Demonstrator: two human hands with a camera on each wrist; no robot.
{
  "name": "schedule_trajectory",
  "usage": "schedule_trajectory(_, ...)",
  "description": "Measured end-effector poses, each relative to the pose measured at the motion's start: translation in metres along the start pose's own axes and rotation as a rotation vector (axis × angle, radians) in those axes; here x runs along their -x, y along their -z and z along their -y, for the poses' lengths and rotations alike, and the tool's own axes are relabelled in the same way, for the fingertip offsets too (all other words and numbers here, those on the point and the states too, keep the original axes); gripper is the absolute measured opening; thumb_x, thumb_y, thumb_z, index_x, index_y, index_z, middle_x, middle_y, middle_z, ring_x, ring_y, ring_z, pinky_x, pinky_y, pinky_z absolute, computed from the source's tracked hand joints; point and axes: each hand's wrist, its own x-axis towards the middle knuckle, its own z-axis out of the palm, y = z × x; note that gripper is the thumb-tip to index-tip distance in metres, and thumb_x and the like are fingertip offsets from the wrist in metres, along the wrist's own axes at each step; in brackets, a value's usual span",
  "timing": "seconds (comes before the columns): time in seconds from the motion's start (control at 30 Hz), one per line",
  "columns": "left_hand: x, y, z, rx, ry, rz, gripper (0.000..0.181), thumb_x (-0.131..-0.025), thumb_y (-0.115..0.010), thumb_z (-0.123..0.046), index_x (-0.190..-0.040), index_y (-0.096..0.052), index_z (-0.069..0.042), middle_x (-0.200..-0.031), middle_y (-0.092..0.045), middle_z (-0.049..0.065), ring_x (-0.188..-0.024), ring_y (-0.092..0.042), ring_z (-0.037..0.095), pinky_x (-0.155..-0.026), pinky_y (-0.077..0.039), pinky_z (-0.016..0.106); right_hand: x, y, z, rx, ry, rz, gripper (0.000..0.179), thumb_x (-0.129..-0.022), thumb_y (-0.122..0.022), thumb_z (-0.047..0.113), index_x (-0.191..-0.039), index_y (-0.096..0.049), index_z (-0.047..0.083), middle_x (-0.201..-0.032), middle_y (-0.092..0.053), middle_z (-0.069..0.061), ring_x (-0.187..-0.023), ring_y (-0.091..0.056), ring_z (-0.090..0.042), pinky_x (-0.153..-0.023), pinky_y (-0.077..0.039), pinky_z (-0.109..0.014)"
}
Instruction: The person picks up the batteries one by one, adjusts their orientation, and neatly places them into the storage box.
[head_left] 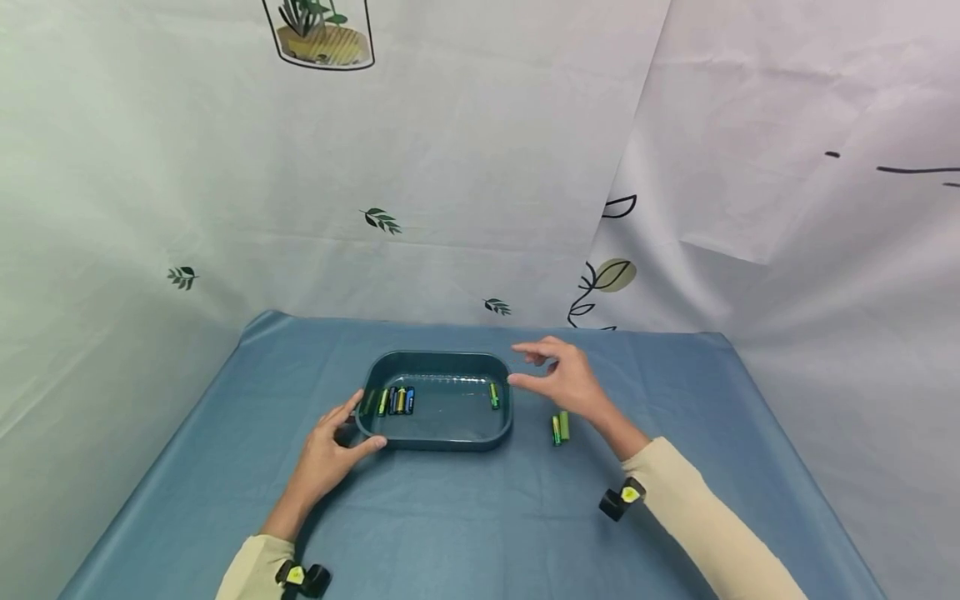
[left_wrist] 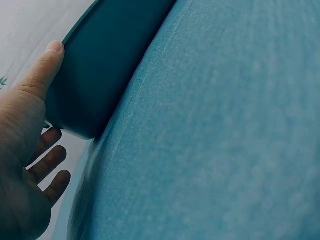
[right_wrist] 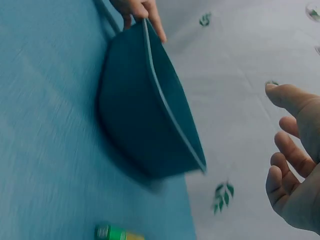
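Note:
A dark teal rectangular tray [head_left: 435, 444] lies on the blue cloth. My left hand [head_left: 327, 454] holds its near left corner, the thumb at the front rim and the fingers along the left side. In the left wrist view that thumb [left_wrist: 47, 67] presses the tray's outer wall [left_wrist: 100, 65]. Inside, several AA batteries [head_left: 401, 401] stand in a row at the left, and a single green battery [head_left: 494, 396] is at the right. My right hand [head_left: 566, 379] hovers by the tray's right rim, thumb and fingers apart, holding nothing.
Two green batteries [head_left: 560, 427] lie side by side on the blue cloth [head_left: 480, 517], right of the tray and below my right hand. Behind the table hangs a white curtain [head_left: 450, 150] with leaf prints.

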Motion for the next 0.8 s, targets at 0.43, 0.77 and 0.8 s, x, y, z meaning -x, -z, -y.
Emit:
schedule_trajectory(0.43, 0.000, 0.001, 0.000, 0.010, -0.009, 0.001, 0.092, -0.082, -0.087, -0.040, -0.159, -0.041, -0.021, -0.154, -0.043, 0.025, -0.125, -0.053, 0.044, -0.094, -0.046, 0.066, 0.055, 0.024, -0.061, 0.026, -0.110, -0.036, 0.045, -0.086, -0.085, 0.029, -0.127, -0.073, 0.015, -0.107, -0.067, -0.014, -0.099, -0.061, -0.033, -0.078, -0.050, -0.035)
schedule_trajectory(0.77, 0.000, 0.000, -0.001, -0.006, 0.012, 0.007, 0.092, -0.082, -0.086, -0.043, -0.159, -0.041, -0.021, -0.154, -0.042, 0.027, -0.125, -0.053, 0.046, -0.093, -0.047, 0.065, 0.079, 0.017, -0.090, 0.057, -0.100, -0.038, 0.048, -0.086, -0.085, 0.026, -0.127, -0.072, 0.005, -0.105, -0.069, -0.010, -0.095, -0.064, -0.025, -0.070, -0.050, -0.028)
schedule_trajectory(0.8, 0.000, 0.000, -0.001, -0.006, 0.012, 0.007, 0.092, -0.082, -0.086, -0.043, -0.159, -0.041, -0.021, -0.154, -0.042, 0.027, -0.125, -0.053, 0.046, -0.093, -0.047, 0.065, 0.080, 0.016, -0.091, 0.065, -0.097, -0.039, 0.048, -0.086, -0.085, 0.027, -0.127, -0.072, 0.006, -0.104, -0.069, -0.009, -0.095, -0.063, -0.023, -0.070, -0.050, -0.028)
